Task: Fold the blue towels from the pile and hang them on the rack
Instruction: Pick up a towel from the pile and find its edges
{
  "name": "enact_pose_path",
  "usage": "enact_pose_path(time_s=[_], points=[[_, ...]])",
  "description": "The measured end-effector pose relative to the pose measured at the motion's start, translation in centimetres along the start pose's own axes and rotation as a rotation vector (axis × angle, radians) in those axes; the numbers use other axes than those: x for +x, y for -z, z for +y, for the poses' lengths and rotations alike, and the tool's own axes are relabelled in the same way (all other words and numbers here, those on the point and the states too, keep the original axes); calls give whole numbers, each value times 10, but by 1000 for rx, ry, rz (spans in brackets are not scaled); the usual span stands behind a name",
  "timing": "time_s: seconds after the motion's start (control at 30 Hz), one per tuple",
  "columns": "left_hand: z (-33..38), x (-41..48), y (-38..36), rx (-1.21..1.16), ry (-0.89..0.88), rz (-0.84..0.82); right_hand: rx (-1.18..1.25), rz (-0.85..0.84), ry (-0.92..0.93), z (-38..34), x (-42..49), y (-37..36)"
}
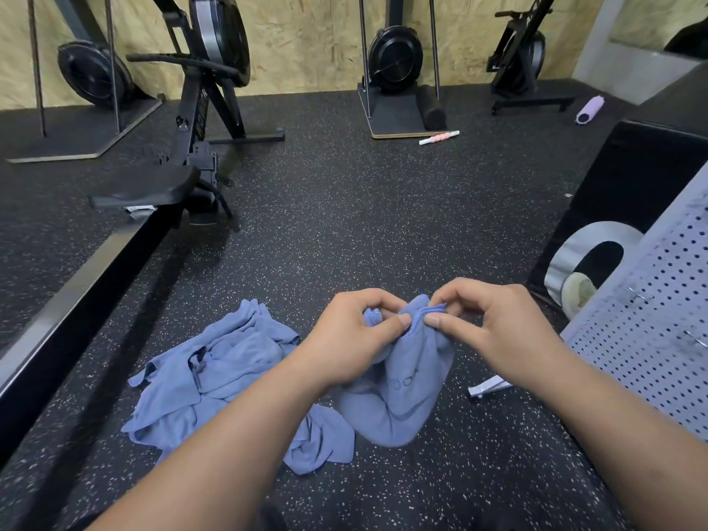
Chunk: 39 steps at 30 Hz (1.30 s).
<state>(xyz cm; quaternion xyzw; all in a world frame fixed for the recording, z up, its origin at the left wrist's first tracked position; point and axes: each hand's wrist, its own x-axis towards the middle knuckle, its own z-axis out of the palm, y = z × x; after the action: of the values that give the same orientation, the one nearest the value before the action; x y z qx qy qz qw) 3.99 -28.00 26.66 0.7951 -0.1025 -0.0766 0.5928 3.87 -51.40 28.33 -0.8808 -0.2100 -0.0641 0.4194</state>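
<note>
Towels: soft matt blue cloth, stitched hems. Floor: matt speckled black rubber. Wall: rough chipboard. Panel: perforated grey metal.

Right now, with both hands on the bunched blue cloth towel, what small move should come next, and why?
Probably draw the left hand and right hand apart along the hem to spread the bunched blue cloth towel: both pinch its top edge close together, and it hangs crumpled beside the pile of blue towels.

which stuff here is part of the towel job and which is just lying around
For the job: held towel, pinched by left hand and right hand; towel pile.
Lying about: rowing machine, black roller, pink massage stick, purple roller.
</note>
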Motion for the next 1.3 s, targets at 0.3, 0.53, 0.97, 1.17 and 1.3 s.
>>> enact_pose_path(time_s=[0.3,0.53,0.97,1.17,1.3], points=[[4,-5,0,65,-95,-68,14,-1,-41,-1,1,1],[-2,-1,6,220,-169,55,-141,-12,1,11,2,5],[-6,9,54,24,26,473,262,424,-373,38,5,30],[-18,8,55,151,29,336,-141,609,-303,31,-3,37],[-5,6,45,13,-90,600,-174,658,-256,25,-5,29]])
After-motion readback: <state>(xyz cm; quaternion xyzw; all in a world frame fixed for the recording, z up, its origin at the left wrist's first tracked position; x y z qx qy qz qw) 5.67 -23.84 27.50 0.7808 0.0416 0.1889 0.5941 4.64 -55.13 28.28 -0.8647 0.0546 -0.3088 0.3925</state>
